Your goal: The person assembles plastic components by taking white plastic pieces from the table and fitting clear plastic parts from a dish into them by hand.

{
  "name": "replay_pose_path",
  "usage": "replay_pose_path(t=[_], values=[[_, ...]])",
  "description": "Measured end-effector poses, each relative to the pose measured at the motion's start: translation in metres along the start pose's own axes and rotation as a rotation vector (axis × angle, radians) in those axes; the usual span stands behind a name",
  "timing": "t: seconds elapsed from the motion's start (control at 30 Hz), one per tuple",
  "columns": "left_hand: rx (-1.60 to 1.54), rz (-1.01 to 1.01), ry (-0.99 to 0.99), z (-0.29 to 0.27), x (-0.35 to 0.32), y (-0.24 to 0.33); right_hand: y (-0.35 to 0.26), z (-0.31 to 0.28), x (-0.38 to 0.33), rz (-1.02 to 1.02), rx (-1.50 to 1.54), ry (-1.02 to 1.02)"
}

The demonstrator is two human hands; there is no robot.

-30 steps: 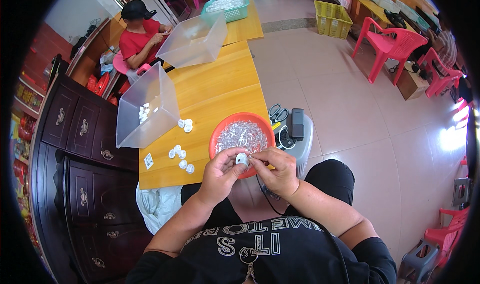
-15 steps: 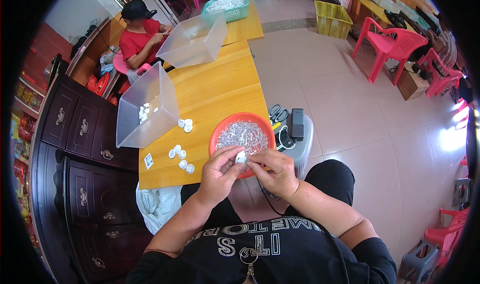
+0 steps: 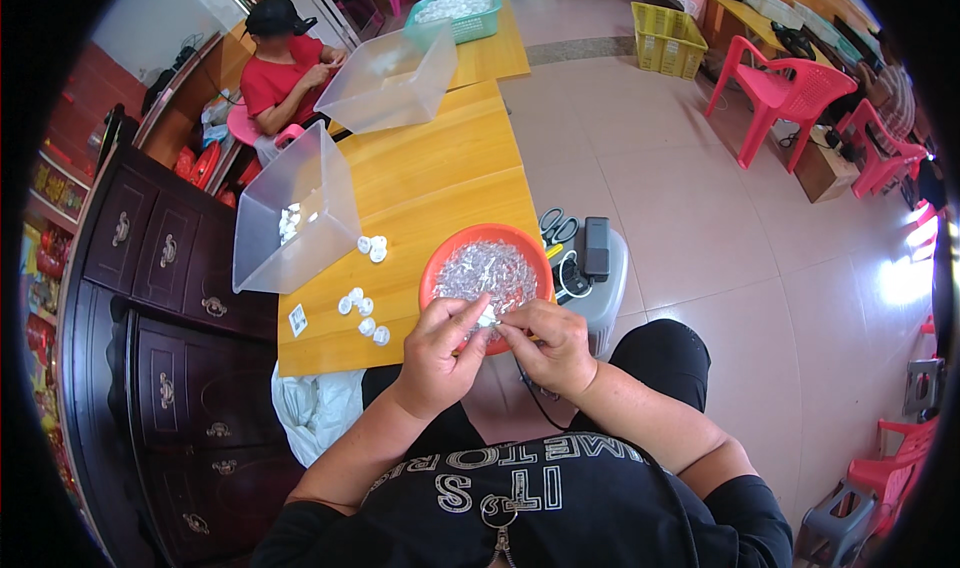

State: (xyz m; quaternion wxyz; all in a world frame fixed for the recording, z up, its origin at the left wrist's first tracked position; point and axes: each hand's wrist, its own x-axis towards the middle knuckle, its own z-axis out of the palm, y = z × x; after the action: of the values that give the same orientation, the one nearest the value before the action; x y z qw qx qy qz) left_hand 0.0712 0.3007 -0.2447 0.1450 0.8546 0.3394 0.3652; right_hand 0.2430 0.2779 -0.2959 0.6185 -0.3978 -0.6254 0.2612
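Hands meet over the near rim of the round orange plastic bowl [image 3: 436, 264], which sits at the near right corner of the yellow wooden desk [image 3: 440, 183]. The left hand [image 3: 440, 353] and right hand [image 3: 550, 343] both pinch one small white piece [image 3: 487, 319] between their fingertips. The piece sits right between them, equally near to both, too small to show any long side. The bowl is full of little shiny bits.

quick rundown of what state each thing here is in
left hand: pinching a small white part
right hand: pinching the same part
orange bowl: filled with small clear pieces
near clear bin: tipped on its side, few white parts inside
white caps: loose on the yellow table
scissors: closed
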Motion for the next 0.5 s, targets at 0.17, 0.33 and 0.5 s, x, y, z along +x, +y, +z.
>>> replay_pose_path(t=[0.17,0.33,0.5], values=[[-0.035,-0.004,-0.018,0.0015,0.0011,0.0061,0.0010,0.0006,-0.0012,-0.066,-0.041,0.033],[-0.018,0.001,-0.035,-0.0001,-0.0003,0.0048,0.0018,0.0014,-0.0027,-0.061,-0.025,0.015],[-0.031,0.006,-0.038,0.0011,-0.0006,0.0018,0.0022,0.0003,-0.0024,-0.049,-0.053,-0.024]])
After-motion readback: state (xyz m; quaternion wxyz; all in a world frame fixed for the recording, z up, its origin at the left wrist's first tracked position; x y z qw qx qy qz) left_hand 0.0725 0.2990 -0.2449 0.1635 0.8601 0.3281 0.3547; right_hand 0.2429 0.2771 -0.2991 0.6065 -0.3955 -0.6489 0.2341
